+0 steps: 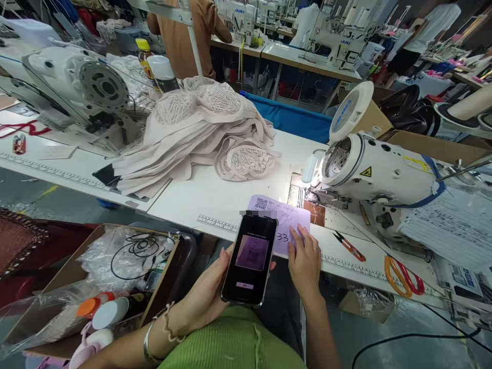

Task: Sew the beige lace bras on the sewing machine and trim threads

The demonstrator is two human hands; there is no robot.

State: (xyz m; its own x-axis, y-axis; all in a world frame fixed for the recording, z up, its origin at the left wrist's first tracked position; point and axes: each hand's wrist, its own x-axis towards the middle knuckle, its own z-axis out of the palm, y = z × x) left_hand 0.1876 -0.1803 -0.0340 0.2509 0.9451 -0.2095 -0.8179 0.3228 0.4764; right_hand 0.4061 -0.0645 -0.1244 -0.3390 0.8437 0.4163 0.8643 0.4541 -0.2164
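My left hand [207, 287] is closed around a black smartphone [249, 289], its screen facing up at me and showing a purple picture with a light button below. Partly behind the phone, a purple paper sheet [286, 218] with a QR code and the handwritten number 33 lies at the table's front edge. My right hand [305, 261] lies on the sheet's right part, fingers stretched out and holding nothing. Just beyond the sheet stands a sewing machine [378, 164] with its lamp lit. To its left is a pile of pale pink lace-trimmed garment pieces [200, 128].
Orange-handled snips [349, 246] and scissors [397, 277] lie on the right. Another machine head [77, 77] stands at left. Below the table's left side, an open box [73, 266] holds bottles, plastic and a cable. People work at machines behind.
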